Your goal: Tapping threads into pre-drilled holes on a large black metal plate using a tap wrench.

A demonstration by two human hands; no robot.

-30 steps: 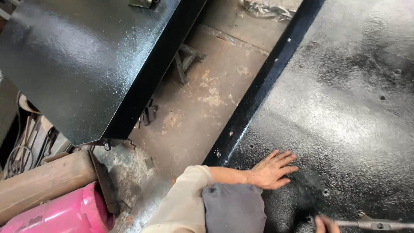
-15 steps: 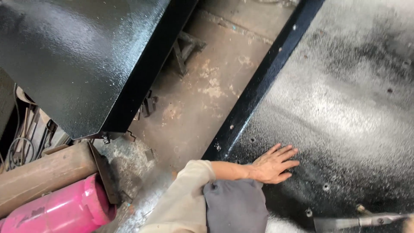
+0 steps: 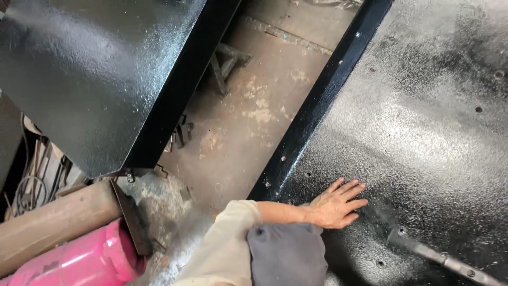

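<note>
Black-painted, speckled metal panel under a flat left hand
Fingers spread, palm pressed near the panel's drilled edge; a grey metal tool lies just beside; right hand out of view.

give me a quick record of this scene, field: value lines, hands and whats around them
setting: workshop, seen from above
left hand: left hand lies flat, fingers spread, on the big black painted metal panel
right hand: not in view
tool: grey metal tool lies across the panel's lower right; its far end is cut off by the frame
cloth: grey cloth drapes over the beige sleeve
panel edge: black flange with small holes
other panel: second black panel, upper left
floor: stained concrete floor between the panels
lower left: pink gas cylinder, brown beam
</note>
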